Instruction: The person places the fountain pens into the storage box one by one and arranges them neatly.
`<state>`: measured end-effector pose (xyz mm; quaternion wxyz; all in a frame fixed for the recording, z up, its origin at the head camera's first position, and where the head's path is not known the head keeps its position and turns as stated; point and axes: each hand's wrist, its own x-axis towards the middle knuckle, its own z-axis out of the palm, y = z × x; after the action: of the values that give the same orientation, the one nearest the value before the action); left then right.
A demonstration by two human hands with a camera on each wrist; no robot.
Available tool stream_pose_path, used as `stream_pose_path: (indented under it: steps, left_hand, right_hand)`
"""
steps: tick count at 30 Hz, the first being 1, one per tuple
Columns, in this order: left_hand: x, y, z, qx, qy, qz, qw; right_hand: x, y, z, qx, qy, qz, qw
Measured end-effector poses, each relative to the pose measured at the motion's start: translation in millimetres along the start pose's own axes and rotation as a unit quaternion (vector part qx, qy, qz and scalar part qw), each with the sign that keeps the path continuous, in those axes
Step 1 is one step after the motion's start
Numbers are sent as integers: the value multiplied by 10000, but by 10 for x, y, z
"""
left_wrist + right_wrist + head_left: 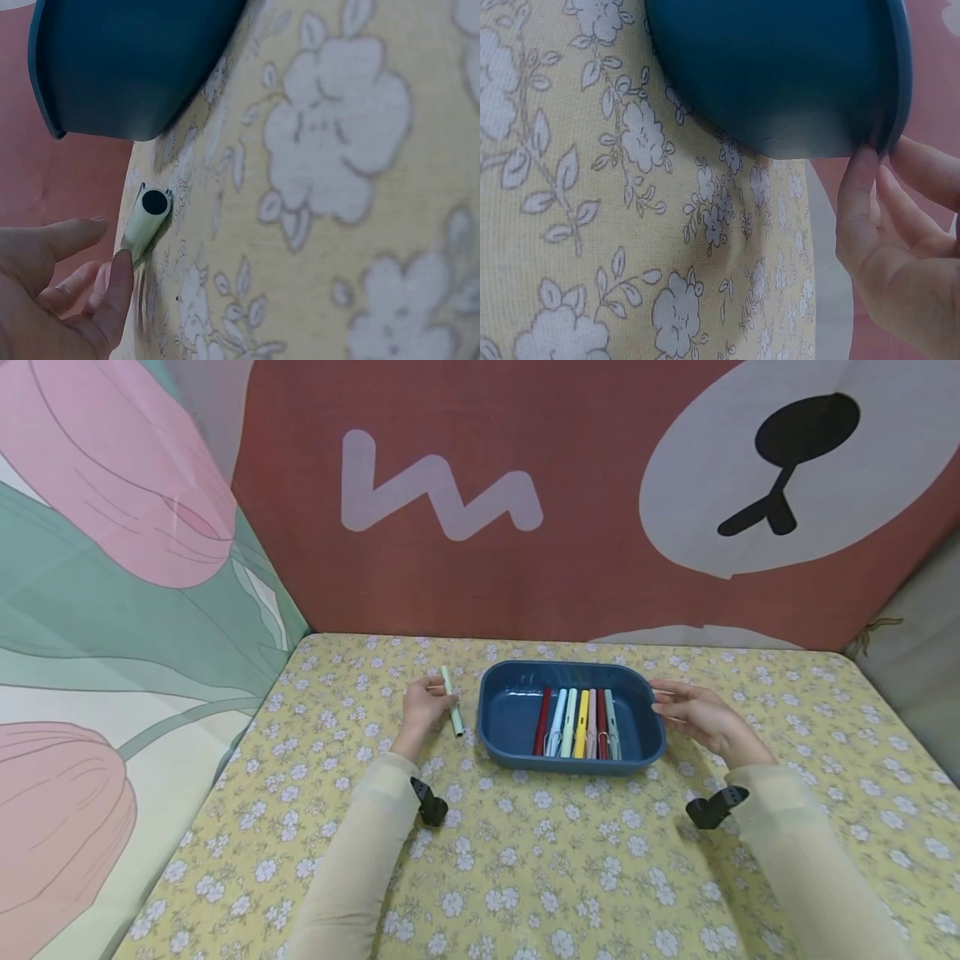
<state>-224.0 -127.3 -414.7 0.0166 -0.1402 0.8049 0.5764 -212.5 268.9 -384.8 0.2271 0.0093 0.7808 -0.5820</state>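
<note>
A pale green pen (453, 706) lies on the flowered cloth left of a dark blue plastic tray (573, 767). My left hand (426, 706) is at this pen, one fingertip raised over it and another beside its barrel. In the left wrist view, the pen's round dark end (154, 202) points toward the camera, its far part hidden by a finger. At the tray's right end, my right hand (699, 714) pinches the rim between thumb and fingers. Several pens lie side by side inside, among them a yellow pen (581, 724) and a dark red pen (542, 722).
The flowered yellow cloth (480, 860) covers the table. A brown printed backdrop (450, 585) rises at the far edge, and a tulip-printed curtain (135, 610) hangs on the left. Inside the tray, bare floor shows left of the row of pens.
</note>
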Motion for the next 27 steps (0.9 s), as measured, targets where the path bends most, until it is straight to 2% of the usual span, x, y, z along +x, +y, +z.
stream_pose_path:
  steps: [10, 16, 27]
  left_hand:
    - [-8, -22, 5, 268, -32, -57, 9996]
    - [-19, -24, 10, 221, -63, -42, 9997]
    - [-39, -18, 23, 579, 1, -53, 9983]
  right_hand:
    - [-6, -15, 16, -56, 64, 49, 10000]
    - [-7, -35, 28, -48, 38, 26, 10000]
    - [-7, -8, 20, -137, 83, 20, 9999]
